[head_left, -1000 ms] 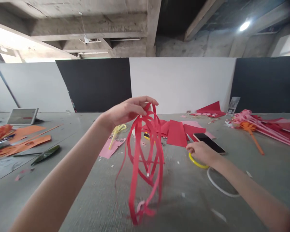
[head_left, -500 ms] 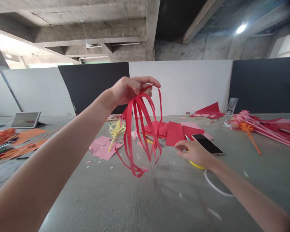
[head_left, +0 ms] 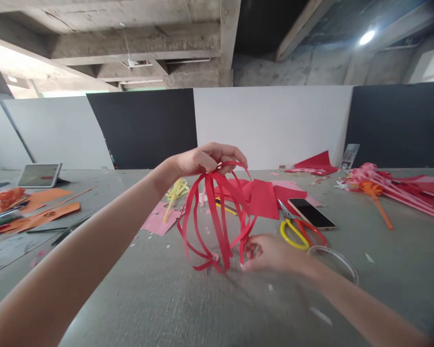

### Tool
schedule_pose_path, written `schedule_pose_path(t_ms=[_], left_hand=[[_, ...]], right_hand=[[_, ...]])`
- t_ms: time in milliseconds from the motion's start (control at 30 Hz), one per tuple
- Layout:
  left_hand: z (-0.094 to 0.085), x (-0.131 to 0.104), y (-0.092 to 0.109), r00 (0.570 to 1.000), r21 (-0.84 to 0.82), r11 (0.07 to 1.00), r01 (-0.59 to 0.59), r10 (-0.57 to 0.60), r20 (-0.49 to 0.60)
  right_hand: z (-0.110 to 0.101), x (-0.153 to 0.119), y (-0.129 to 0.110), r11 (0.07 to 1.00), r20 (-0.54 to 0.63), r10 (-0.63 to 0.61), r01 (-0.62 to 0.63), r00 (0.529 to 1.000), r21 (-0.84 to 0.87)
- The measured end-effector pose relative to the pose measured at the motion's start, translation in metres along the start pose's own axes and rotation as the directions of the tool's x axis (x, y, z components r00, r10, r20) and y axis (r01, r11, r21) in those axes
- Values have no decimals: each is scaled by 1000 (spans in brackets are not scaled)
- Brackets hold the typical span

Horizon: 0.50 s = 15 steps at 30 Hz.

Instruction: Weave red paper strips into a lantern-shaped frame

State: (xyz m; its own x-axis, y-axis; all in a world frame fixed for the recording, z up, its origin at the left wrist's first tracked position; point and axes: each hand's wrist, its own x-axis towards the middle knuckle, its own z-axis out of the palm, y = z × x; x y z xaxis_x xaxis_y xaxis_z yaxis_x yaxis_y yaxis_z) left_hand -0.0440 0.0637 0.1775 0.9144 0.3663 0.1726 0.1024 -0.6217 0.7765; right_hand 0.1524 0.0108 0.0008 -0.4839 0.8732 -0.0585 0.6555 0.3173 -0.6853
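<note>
My left hand [head_left: 213, 158] is closed at the top of a bunch of curved red paper strips [head_left: 222, 231], which hang in a loose, open globe shape just over the table. Several strips meet under its fingertips. At the lower right of the bunch, my right hand [head_left: 273, 253] has its fingers curled in a pinch at the end of one strip. To the right of that hand lie scissors [head_left: 299, 233] with one yellow and one red handle, and a clear ring [head_left: 348, 262], partly behind the forearm.
Behind are red paper sheets [head_left: 264, 200], a phone [head_left: 311, 213], pink paper [head_left: 158, 222] and a yellow paper-strip piece [head_left: 176, 190]. Orange paper [head_left: 61, 212] and a tablet [head_left: 39, 175] lie left. Pink and red streamers [head_left: 412, 190] lie right. Paper scraps dot the grey table [head_left: 173, 308].
My left hand has lowered the red strips toward the table. My right hand has moved left from over the scissors to a strip's end, leaving the scissors and clear ring in fuller view.
</note>
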Motion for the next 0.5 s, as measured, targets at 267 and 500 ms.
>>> schedule_pose_path(t_ms=[267,500], left_hand=[[12,-6,-4,999,110,994,-6,2,44],[12,-12,-17,1000,206,978,8,-11,10]], right_hand=[[33,9,6,994,-162,31,-47,986,-94],[-5,1,5,976,-159,54,-86,986,-200]])
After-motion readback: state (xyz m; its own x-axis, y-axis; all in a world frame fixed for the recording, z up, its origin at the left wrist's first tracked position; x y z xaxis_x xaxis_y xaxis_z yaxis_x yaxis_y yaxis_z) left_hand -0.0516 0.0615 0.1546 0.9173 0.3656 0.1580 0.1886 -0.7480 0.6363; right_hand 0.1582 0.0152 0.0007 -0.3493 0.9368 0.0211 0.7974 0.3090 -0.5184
